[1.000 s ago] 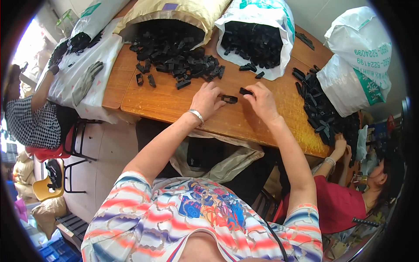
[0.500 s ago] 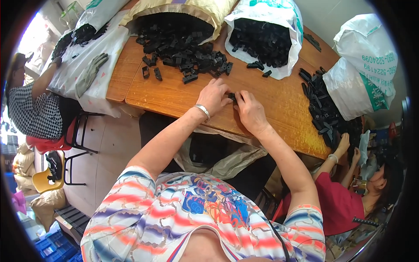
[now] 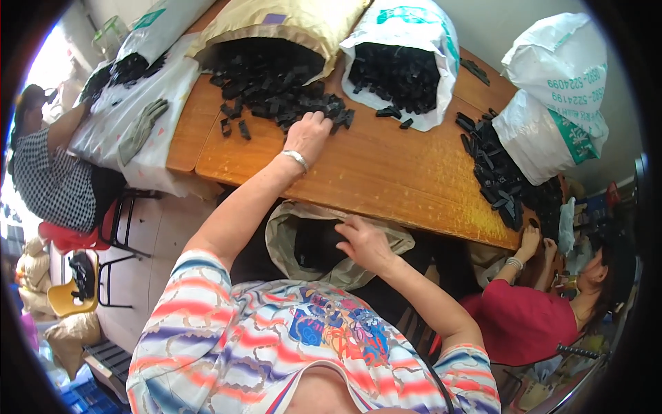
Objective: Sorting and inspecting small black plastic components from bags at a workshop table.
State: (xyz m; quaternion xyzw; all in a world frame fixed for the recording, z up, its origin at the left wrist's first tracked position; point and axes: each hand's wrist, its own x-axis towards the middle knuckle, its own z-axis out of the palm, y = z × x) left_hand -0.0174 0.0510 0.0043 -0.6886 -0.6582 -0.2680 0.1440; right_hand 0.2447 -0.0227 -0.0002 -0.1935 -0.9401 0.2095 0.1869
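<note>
My left hand (image 3: pixel 308 136) reaches to the near edge of a heap of small black plastic parts (image 3: pixel 265 96) on the table. Its fingers are curled down at the heap, and their tips are hidden. Over my lap, my right hand (image 3: pixel 367 243) hovers above the mouth of an open beige sack (image 3: pixel 279 238), its fingers apart and nothing visible in them. The sack's inside looks dark. Behind the heap lies a big yellowish sack (image 3: pixel 289 27), from which the black parts spill.
A white sack (image 3: pixel 448 76) of black parts lies beside it on the wooden table (image 3: pixel 358 183). At the right, a person in red (image 3: pixel 531 317) handles longer black pieces (image 3: pixel 493 172) near another white sack (image 3: pixel 538 141). A person in checks (image 3: pixel 52 176) sits left, near a grey glove (image 3: pixel 141 131).
My hands were together over the table at a small black part. Now the left is at the heap and the right has come down over the beige sack, opened, without the part visible.
</note>
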